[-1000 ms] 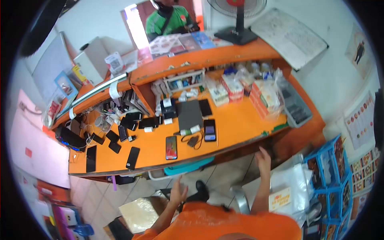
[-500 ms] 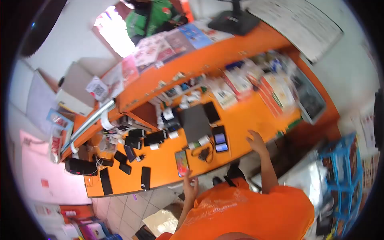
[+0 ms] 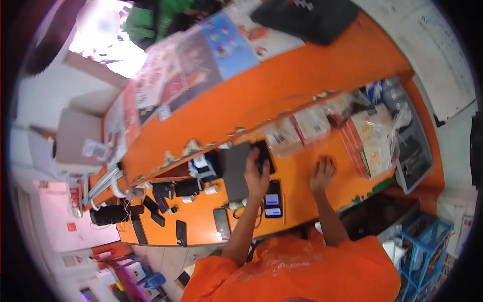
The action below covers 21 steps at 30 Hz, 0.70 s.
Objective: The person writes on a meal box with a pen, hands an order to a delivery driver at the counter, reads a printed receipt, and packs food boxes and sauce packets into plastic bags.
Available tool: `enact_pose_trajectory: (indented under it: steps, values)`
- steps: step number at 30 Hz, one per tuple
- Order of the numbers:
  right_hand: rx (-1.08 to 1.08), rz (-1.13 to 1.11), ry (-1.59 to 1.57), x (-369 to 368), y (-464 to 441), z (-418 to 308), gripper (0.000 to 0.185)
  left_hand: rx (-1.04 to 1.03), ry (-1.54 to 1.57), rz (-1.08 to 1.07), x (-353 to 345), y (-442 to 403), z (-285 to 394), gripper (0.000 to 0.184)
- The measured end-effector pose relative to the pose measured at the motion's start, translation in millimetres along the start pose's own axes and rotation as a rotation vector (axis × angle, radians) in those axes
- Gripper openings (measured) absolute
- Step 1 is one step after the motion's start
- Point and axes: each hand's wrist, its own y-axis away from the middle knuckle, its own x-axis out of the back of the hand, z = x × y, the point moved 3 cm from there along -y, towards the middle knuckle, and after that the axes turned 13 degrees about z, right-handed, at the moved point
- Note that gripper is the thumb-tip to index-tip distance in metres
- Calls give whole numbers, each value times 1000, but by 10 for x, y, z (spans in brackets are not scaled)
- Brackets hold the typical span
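Note:
My left hand (image 3: 257, 173) is raised over a flat dark grey slab (image 3: 235, 173) and the black phone (image 3: 264, 157) beside it. Its fingers are apart and nothing shows in them. My right hand (image 3: 323, 173) hovers above or rests on the orange desk (image 3: 297, 194), fingers loosely spread; contact is unclear. Between my forearms lie two phones with lit screens, an upper phone (image 3: 272, 194) and a lower phone (image 3: 272, 212). A thin stick (image 3: 284, 209) lies to their right. Left of my left forearm, a phone with a dim screen (image 3: 221, 224) lies near the desk's front edge.
Several dark phones (image 3: 181, 233) are scattered at the left. Plastic-wrapped boxes (image 3: 372, 143) and a grey bin (image 3: 420, 156) stand at the right. A raised orange counter (image 3: 211, 116) runs across the back, with a person in green (image 3: 143, 22) beyond. A blue rack (image 3: 427, 236) stands at lower right.
My left hand has left the phone at the front edge and reached forward over the slab. My right hand has moved forward too. The phone's bright coloured screen now looks dim. The view has shifted.

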Motion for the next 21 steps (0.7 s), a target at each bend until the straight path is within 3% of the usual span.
enact_pose_trajectory:
  steps: [6,9,11,14,15,17,19,21]
  values:
    - [-46,-103,41,25,-69,-55,41,378,140,147,-632,-188,-484,46]
    - [-20,-122,63,4,-110,-91,43,433,150,91,-754,-283,-431,50]
    - [0,-133,85,2,-106,-92,45,345,196,29,-891,-195,-695,52]
    - [10,-145,103,-48,-107,-93,48,619,675,37,-1037,-200,-974,40]
    - [15,-152,109,-46,-114,-92,48,406,384,-15,-1036,-241,-1017,36]
    - [16,-184,135,-38,-64,-80,49,302,179,-32,-1029,-238,-1147,29]
    - [17,-214,166,-75,-62,-57,49,520,345,57,-1030,-364,-1146,23]
    - [5,-222,145,-38,-83,-74,49,447,238,-8,-1024,-478,-1108,23]
